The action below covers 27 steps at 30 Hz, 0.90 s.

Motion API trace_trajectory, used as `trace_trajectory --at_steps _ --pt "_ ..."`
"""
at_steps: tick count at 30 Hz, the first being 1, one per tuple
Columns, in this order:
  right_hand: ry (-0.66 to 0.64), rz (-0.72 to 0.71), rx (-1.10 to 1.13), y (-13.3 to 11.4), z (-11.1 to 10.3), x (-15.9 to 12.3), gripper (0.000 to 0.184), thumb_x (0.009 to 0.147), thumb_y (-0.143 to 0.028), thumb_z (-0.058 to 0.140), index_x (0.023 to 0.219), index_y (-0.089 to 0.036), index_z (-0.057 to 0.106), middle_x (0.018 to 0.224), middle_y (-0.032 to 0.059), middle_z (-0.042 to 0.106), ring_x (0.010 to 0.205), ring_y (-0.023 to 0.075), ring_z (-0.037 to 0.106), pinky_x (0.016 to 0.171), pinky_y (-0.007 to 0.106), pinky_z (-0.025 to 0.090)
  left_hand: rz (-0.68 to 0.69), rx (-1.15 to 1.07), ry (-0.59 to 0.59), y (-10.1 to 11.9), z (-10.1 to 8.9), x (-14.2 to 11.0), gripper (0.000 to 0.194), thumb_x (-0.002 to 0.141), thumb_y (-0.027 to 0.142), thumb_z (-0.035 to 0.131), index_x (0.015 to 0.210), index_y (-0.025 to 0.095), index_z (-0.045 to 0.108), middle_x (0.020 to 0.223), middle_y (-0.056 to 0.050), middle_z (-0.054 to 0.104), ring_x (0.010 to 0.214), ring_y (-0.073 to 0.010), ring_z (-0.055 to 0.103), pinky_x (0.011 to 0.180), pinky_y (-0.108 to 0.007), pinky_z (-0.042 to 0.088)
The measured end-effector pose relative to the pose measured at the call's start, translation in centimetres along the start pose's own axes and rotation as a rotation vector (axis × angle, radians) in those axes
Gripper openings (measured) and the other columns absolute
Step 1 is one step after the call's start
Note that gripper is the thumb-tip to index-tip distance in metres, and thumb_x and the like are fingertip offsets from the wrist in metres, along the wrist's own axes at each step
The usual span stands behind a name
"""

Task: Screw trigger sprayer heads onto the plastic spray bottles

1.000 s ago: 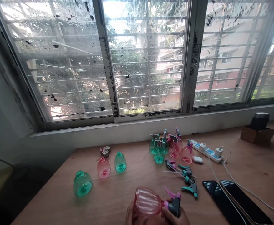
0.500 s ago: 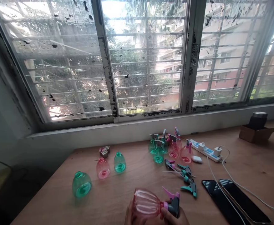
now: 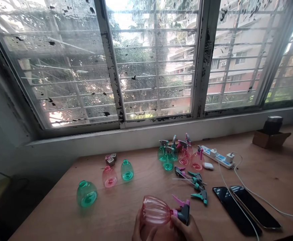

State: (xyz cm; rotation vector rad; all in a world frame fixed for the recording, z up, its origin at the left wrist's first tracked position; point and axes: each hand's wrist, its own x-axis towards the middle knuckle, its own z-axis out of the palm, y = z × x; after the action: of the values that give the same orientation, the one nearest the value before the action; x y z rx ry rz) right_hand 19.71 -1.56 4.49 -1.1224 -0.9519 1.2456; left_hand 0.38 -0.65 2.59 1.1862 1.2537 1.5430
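Note:
A pink ribbed spray bottle (image 3: 154,212) lies on its side in my hands at the bottom middle. My left hand (image 3: 138,229) cups the bottle's body from below. My right hand (image 3: 185,229) pinches the neck, where a grey and pink trigger head (image 3: 183,210) sits on the bottle. Several loose trigger heads (image 3: 196,185) lie just beyond, to the right. Three open bottles stand to the left: a green one (image 3: 86,193), a pink one (image 3: 109,176) and a second green one (image 3: 126,170).
A cluster of capped pink and green spray bottles (image 3: 178,154) stands near the window sill. A power strip (image 3: 218,156) with white cables, two dark phones (image 3: 245,209), a cardboard box (image 3: 270,138) and small blocks (image 3: 110,158) lie on the wooden table (image 3: 274,174).
The view has tilted down a little, so my hands show more. The pink bottle sits slightly higher in the picture; both hands keep their hold.

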Motion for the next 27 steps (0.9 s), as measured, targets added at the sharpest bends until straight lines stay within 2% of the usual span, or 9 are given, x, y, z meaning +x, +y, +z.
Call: trace_trajectory --at_steps 3,7,12,15,17,18,20,23,27 --pt "-0.022 -0.015 0.020 -0.4 0.2 -0.3 0.052 0.069 -0.062 0.080 0.090 -0.018 0.063 0.060 0.0010 0.070 0.047 0.0174 0.056 0.047 0.028 0.042 -0.030 -0.028 -0.017 1.1 0.1 -0.4 0.080 0.061 0.058 0.083 0.126 0.021 0.056 0.128 -0.015 0.069 0.124 -0.0362 0.062 0.109 -0.045 0.046" --pt "-0.025 -0.026 0.026 -1.0 0.4 -0.7 0.044 0.074 -0.058 0.079 0.083 -0.018 0.064 0.056 0.0000 0.068 0.047 0.0161 0.056 0.048 0.027 0.043 -0.099 -0.011 -0.040 2.2 -0.3 -0.6 0.064 0.073 0.057 0.076 0.120 0.018 0.058 0.127 -0.016 0.069 0.125 -0.0352 0.062 0.111 -0.047 0.044" --pt "0.011 -0.031 0.034 -0.9 0.2 -0.5 0.046 0.075 -0.060 0.078 0.086 -0.017 0.065 0.063 0.0017 0.071 0.047 0.0147 0.056 0.047 0.026 0.041 -0.084 0.054 -0.102 2.8 -0.8 -0.5 0.063 0.068 0.042 0.084 0.124 0.022 0.062 0.137 -0.012 0.064 0.133 -0.0343 0.055 0.117 -0.047 0.037" --pt "0.008 -0.024 0.014 -0.7 0.2 -0.4 0.044 0.075 -0.057 0.079 0.081 -0.015 0.068 0.062 0.0021 0.071 0.046 0.0142 0.055 0.047 0.026 0.041 -0.055 0.075 -0.081 2.7 -0.6 -0.7 0.084 0.066 0.041 0.086 0.138 0.022 0.048 0.144 -0.015 0.057 0.136 -0.0342 0.051 0.116 -0.047 0.037" --pt "0.003 -0.026 -0.005 -0.9 0.2 -0.5 0.042 0.077 -0.054 0.079 0.072 -0.014 0.069 0.054 0.0004 0.066 0.045 0.0135 0.054 0.047 0.025 0.039 -0.042 0.082 -0.056 2.6 -0.5 -0.7 0.094 0.073 0.046 0.080 0.148 0.021 0.030 0.149 -0.018 0.050 0.138 -0.0332 0.049 0.115 -0.048 0.039" --pt "0.001 -0.028 -0.013 -1.1 0.3 -0.5 0.042 0.078 -0.054 0.078 0.068 -0.014 0.069 0.051 -0.0005 0.063 0.045 0.0134 0.053 0.047 0.025 0.038 -0.041 0.087 -0.050 2.6 -0.5 -0.7 0.091 0.078 0.048 0.075 0.149 0.020 0.027 0.148 -0.019 0.049 0.137 -0.0332 0.050 0.114 -0.049 0.040" --pt "0.002 -0.032 -0.020 -1.5 0.4 -0.7 0.042 0.079 -0.054 0.077 0.066 -0.014 0.069 0.047 -0.0018 0.060 0.044 0.0134 0.052 0.047 0.025 0.037 -0.042 0.105 -0.056 2.6 -0.7 -0.5 0.077 0.081 0.050 0.071 0.144 0.018 0.039 0.144 -0.019 0.054 0.136 -0.0343 0.051 0.115 -0.051 0.038" --pt "0.013 -0.036 -0.022 -1.8 0.6 -0.8 0.044 0.081 -0.056 0.074 0.067 -0.015 0.069 0.051 -0.0005 0.062 0.044 0.0136 0.052 0.046 0.025 0.038 -0.019 0.130 -0.077 2.6 -0.9 -0.3 0.061 0.077 0.045 0.077 0.130 0.021 0.058 0.142 -0.013 0.058 0.139 -0.0339 0.047 0.120 -0.050 0.029" --pt "0.036 -0.043 -0.043 -1.6 0.6 -0.7 0.045 0.083 -0.058 0.070 0.069 -0.015 0.068 0.061 0.0032 0.068 0.046 0.0152 0.054 0.047 0.027 0.040 0.008 0.118 -0.082 2.4 -0.7 -0.6 0.063 0.077 0.045 0.077 0.134 0.025 0.055 0.143 -0.010 0.058 0.136 -0.0318 0.052 0.118 -0.048 0.034"
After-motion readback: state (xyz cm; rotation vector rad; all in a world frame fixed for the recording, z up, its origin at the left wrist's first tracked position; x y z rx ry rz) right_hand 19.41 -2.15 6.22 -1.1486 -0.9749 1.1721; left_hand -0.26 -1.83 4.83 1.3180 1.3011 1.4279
